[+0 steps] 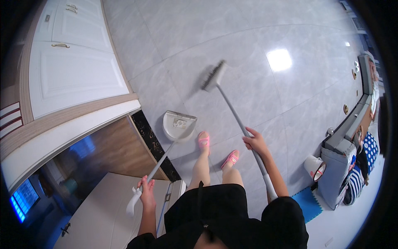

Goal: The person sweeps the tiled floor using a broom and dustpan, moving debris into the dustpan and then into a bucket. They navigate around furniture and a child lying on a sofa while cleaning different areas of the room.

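Note:
My right hand (pixel 256 141) is closed around the grey pole of a broom (pixel 238 114). The broom's light head with dark bristles tilts above the floor tiles ahead of me; whether the bristles touch the floor I cannot tell. In my left hand (pixel 146 189) is the upper part of a long-handled dustpan (pixel 161 161), just below its white curved grip. The dustpan's pale scoop (pixel 174 125) is at the floor, left of my feet, with its wide edge facing away. A small whitish patch shows inside the scoop.
White cabinets (pixel 78 79) line the left side, above a doorway with a dark threshold strip (pixel 151 143) and an open door (pixel 105 211). To the right stand a grey sofa (pixel 338 166) with cushions, a white bucket (pixel 314 167) and a blue mat (pixel 306 204). Glossy tiles (pixel 232 41) stretch ahead.

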`<state>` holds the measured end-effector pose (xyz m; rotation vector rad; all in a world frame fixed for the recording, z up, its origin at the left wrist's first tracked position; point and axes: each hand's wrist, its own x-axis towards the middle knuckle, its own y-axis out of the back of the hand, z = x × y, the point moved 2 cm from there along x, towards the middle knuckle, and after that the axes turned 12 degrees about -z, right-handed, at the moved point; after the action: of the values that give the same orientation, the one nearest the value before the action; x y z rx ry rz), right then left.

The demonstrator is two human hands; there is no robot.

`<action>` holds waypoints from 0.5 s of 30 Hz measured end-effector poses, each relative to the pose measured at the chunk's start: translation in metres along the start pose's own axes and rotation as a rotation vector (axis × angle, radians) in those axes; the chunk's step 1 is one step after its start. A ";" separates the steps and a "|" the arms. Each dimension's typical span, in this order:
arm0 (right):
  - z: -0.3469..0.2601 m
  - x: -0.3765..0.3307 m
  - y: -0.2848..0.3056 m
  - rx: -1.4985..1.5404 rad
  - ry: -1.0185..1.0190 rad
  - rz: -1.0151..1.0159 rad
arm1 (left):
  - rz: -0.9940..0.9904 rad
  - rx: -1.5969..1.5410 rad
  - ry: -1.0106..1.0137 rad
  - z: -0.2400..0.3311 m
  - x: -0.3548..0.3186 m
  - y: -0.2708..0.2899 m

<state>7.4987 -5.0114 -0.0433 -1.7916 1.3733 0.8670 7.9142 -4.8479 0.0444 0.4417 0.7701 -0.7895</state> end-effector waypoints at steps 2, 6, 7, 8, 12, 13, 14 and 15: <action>-0.029 0.047 -0.036 -0.123 0.070 -0.104 | 0.010 0.027 0.005 -0.005 0.006 0.002; -0.081 0.179 -0.131 -0.042 0.194 -0.361 | -0.027 0.020 0.012 -0.020 0.013 0.006; -0.093 0.213 -0.154 -0.120 0.211 -0.367 | -0.025 0.033 0.001 -0.022 0.013 0.005; -0.106 0.231 -0.186 0.029 0.203 -0.411 | -0.005 0.042 -0.012 -0.026 0.011 0.003; -0.111 0.288 -0.228 -0.021 0.157 -0.413 | 0.007 0.117 -0.037 -0.033 0.008 -0.007; -0.111 0.294 -0.227 -0.090 0.157 -0.387 | 0.003 0.140 -0.034 -0.031 0.008 -0.009; -0.112 0.298 -0.207 -0.078 0.152 -0.359 | -0.015 0.153 -0.011 -0.028 0.012 -0.010; -0.107 0.293 -0.181 -0.068 0.135 -0.340 | -0.021 0.166 0.022 -0.024 0.013 -0.007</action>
<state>7.7462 -5.2148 -0.2094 -2.0899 1.0834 0.6264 7.9034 -4.8437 0.0186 0.5924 0.7337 -0.8730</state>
